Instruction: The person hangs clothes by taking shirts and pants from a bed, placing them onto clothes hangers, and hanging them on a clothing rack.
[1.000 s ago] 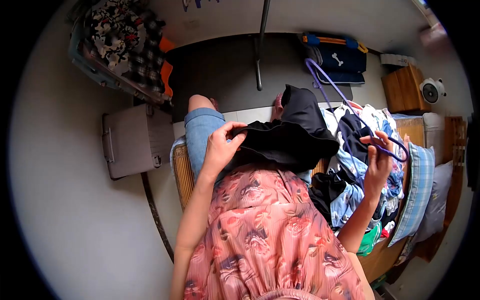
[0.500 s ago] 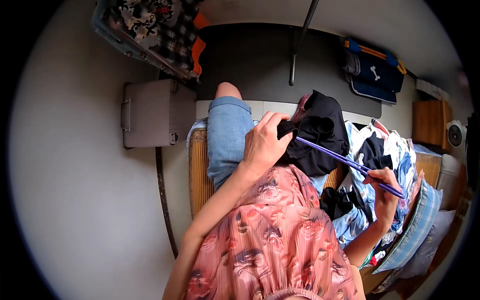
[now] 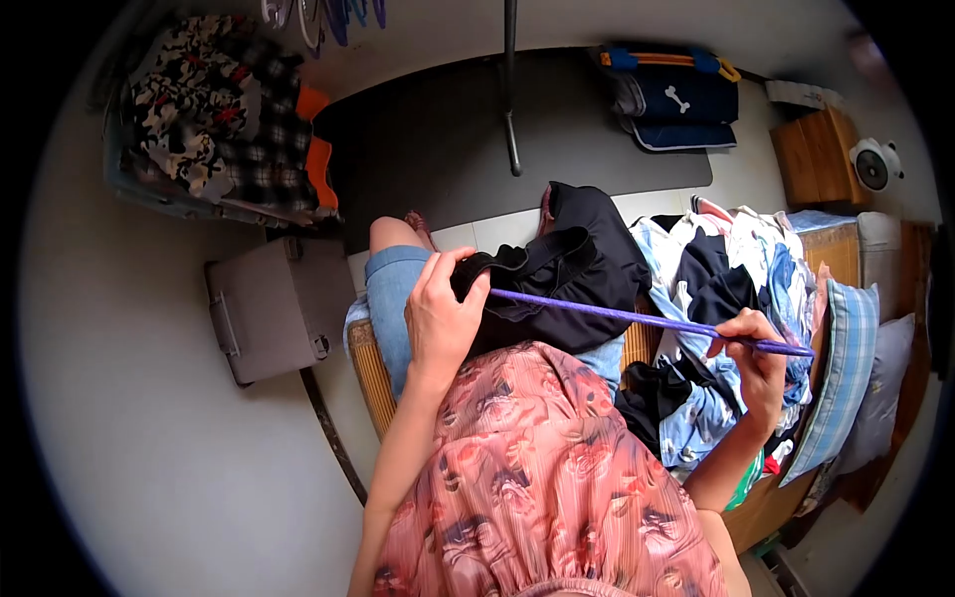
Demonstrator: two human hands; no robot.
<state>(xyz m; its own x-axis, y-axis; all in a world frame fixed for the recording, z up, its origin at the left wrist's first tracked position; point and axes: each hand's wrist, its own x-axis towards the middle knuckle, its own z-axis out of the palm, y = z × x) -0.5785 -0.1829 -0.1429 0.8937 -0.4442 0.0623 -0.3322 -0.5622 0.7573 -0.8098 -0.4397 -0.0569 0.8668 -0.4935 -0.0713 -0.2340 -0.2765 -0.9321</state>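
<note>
Across my lap lies a black garment with an elastic-looking waistband, perhaps trousers or a skirt. My left hand is closed on its waistband, thumb and fingers pinching the edge. A purple clothes hanger, seen nearly edge-on, stretches from that waistband to my right hand. My right fingers are wrapped round the hanger's other end. Where the hanger meets the waistband, its tip is hidden by cloth and my left fingers.
A heap of clothes lies on the woven seat to my right, beside a checked blue cushion. To the left stand a grey case and a bin of clothes. A metal pole rises ahead. Several hangers hang at top left.
The view has turned, so the surroundings appear shifted leftward. My hands are farther apart, and the hanger lies flatter, with its tip at the waistband near my left hand.
</note>
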